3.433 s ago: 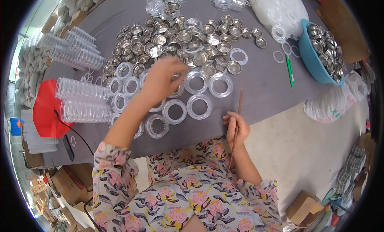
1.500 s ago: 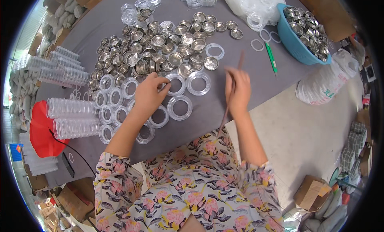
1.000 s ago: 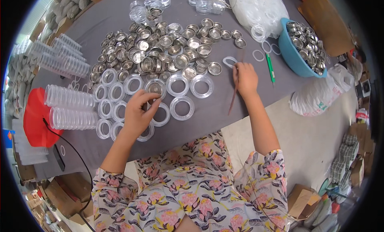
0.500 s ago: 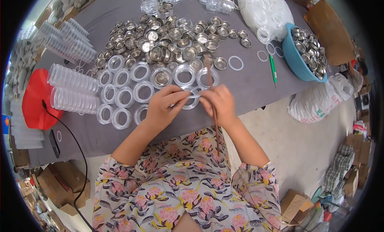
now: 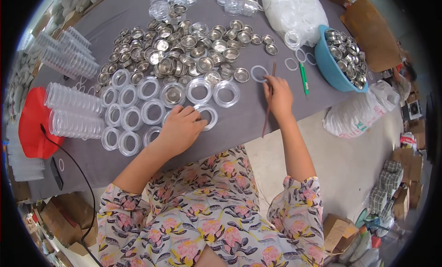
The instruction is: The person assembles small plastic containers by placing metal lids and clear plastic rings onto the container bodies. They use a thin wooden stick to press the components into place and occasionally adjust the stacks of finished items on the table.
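My left hand (image 5: pixel 180 128) rests on the grey table (image 5: pixel 239 124), fingers curled at the rim of a clear round plastic case (image 5: pixel 206 116). More clear round cases (image 5: pixel 138 111) lie in rows to its left. My right hand (image 5: pixel 278 95) grips a thin brown stick (image 5: pixel 269 100), its tip beside a white ring (image 5: pixel 258 73). A heap of small silver metal cups (image 5: pixel 184 48) covers the table beyond both hands. One case (image 5: pixel 173 94) holds a metal cup.
Stacks of clear cases (image 5: pixel 73 112) lie at the left beside a red lid (image 5: pixel 32 124). A blue bowl (image 5: pixel 336 66) of metal cups stands at the right, with a green pen (image 5: pixel 303 78) and loose white rings. A white bag (image 5: pixel 294 11) sits behind. Cardboard boxes stand on the floor.
My right hand with the stick has swung from the case by my left hand out to the right, toward the white ring. My left hand stays at the near case.
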### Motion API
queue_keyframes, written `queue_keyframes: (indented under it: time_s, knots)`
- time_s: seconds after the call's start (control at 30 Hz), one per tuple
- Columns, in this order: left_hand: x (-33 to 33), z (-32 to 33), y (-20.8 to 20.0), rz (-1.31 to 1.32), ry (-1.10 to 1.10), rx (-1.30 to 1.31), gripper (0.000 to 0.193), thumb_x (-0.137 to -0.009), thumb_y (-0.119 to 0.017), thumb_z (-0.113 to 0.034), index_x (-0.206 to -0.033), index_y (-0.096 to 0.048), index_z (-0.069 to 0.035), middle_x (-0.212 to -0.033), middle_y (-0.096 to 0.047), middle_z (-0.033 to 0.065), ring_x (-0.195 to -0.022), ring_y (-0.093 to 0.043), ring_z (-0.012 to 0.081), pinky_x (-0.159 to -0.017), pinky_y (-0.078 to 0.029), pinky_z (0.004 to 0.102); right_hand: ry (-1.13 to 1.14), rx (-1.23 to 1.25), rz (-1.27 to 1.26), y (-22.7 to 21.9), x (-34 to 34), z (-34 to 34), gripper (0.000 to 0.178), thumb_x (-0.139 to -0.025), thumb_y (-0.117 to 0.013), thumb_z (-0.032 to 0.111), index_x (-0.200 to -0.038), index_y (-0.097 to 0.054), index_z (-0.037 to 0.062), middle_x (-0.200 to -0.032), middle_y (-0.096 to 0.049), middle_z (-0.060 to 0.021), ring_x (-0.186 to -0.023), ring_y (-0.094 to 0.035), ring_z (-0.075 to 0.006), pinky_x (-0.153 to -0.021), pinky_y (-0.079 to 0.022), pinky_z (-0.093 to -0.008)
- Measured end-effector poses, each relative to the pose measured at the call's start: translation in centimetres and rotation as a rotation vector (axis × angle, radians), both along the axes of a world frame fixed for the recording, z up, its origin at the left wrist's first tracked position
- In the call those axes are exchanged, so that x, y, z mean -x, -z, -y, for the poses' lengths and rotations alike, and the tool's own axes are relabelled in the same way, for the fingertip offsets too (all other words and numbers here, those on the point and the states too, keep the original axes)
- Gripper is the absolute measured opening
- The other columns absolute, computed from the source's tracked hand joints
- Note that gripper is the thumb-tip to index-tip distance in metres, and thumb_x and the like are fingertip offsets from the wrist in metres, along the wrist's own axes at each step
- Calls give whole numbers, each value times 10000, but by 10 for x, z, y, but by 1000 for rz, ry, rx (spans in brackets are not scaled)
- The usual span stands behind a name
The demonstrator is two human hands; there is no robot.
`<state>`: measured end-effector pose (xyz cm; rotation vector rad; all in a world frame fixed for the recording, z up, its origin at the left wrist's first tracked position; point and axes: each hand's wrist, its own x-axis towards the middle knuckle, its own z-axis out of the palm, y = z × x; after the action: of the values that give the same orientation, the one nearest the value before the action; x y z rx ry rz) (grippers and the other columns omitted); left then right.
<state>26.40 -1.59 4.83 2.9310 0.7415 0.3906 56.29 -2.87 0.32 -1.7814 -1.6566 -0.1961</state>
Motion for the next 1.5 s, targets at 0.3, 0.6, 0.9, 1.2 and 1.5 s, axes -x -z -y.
queue_keyframes:
  time_s: [0.3, 0.6, 0.9, 1.2, 1.5]
  knots:
    - [3, -4, -1, 20, 10, 78, 96, -731, -627, -130, -825, -628, -110, -802, -548, 5, -833, -500, 182, -747, -362, 328, 2, 91, 78, 11, -10, -14, 127, -736, -661, 151, -840, -626, 87, -750, -569, -58, -748, -554, -257, -617, -450, -366]
    - [-1, 1, 0, 123, -17, 187, 103, -743, -627, -147, -839, -638, -109, -815, -555, 6, -842, -500, 192, -762, -359, 334, -322, 52, 85, -31, 60, 12, 83, -729, -650, 144, -793, -614, 105, -723, -549, -44, -719, -544, -231, -577, -451, -340]
    - [53, 29, -12, 368, -273, 251, 180, -682, -673, -27, -851, -649, -85, -825, -590, 26, -808, -524, 215, -754, -379, 338, -413, 141, 101, -32, 66, 7, 81, -722, -651, 157, -789, -621, 122, -707, -544, -32, -709, -546, -225, -575, -459, -348]
    - [101, 54, -2, 383, -478, 114, 236, -657, -701, -95, -880, -624, -105, -871, -589, 13, -864, -524, 224, -767, -374, 359, -398, 145, -262, -58, 93, 16, 284, -872, -510, 327, -927, -643, 82, -668, -519, -38, -623, -519, -182, -560, -413, -307]
    - [114, 79, 28, 325, -412, 129, 239, -663, -678, -71, -890, -615, -113, -923, -577, 14, -954, -524, 227, -838, -361, 386, -700, 199, -774, -70, 175, 58, 614, -960, -251, 415, -700, -601, -18, -777, -513, -108, -688, -497, -175, -619, -406, -280]
